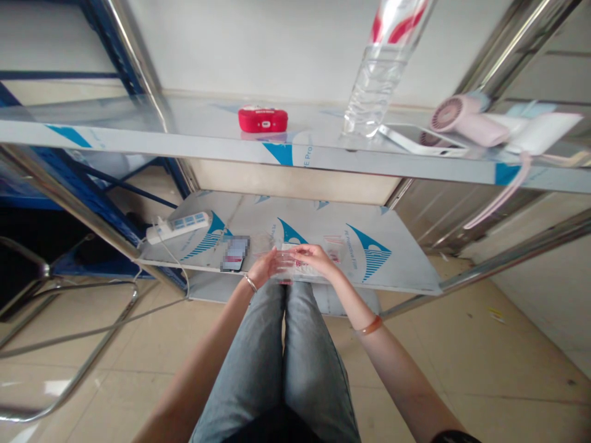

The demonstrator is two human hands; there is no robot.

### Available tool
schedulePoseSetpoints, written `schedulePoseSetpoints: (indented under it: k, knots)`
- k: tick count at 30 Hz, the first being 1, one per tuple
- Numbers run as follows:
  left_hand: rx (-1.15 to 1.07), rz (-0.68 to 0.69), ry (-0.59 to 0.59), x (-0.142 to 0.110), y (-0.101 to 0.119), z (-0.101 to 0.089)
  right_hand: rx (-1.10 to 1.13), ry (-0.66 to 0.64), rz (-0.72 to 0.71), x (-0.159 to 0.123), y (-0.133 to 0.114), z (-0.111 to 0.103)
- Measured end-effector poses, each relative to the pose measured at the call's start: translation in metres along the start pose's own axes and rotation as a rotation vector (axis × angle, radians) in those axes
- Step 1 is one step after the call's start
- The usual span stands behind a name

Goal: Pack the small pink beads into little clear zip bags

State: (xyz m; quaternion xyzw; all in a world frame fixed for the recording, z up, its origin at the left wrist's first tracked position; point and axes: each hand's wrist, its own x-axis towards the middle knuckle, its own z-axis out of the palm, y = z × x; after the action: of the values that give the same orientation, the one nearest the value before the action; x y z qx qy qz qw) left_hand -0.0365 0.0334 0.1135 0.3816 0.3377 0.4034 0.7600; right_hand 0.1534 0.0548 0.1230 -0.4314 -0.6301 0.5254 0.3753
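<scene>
clear plastic [286, 263], one blurred piece, is at the lower centre of the frame, over the front edge of the lower shelf [406, 271]. two hands meet at it: the left hand [262, 269] holds it in narrowed fingers; the right hand [317, 257] touches it, grip too blurred to tell. one phone [235, 251] and one power strip [180, 227] lie left of them. above, one red case [263, 120], one bottle [376, 86] and one pink fan [468, 120] sit on the upper shelf [189, 132].

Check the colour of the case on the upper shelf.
Red case, small pale mark in front; shows best in the head view.
</scene>
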Motion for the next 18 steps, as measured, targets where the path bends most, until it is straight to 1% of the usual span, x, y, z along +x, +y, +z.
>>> schedulePoseSetpoints:
  k: [3,7,11,14,18]
  knots:
    - [0.119,0.062,0.056,-0.001,-0.003,0.006,-0.014,0.060,0.015,-0.003,0.003,-0.001]
    - [0.340,0.170,0.196,0.000,-0.004,0.009,-0.052,0.116,0.000,-0.009,0.005,-0.004]
    - [0.580,0.358,0.305,0.000,-0.003,0.009,-0.057,0.108,0.003,-0.013,0.002,-0.005]
    - [0.695,0.443,0.325,-0.002,0.000,0.012,-0.078,0.102,-0.028,-0.015,0.000,-0.006]
    - [0.688,0.461,0.289,-0.003,0.002,0.016,-0.121,0.092,-0.054,-0.019,-0.005,-0.007]
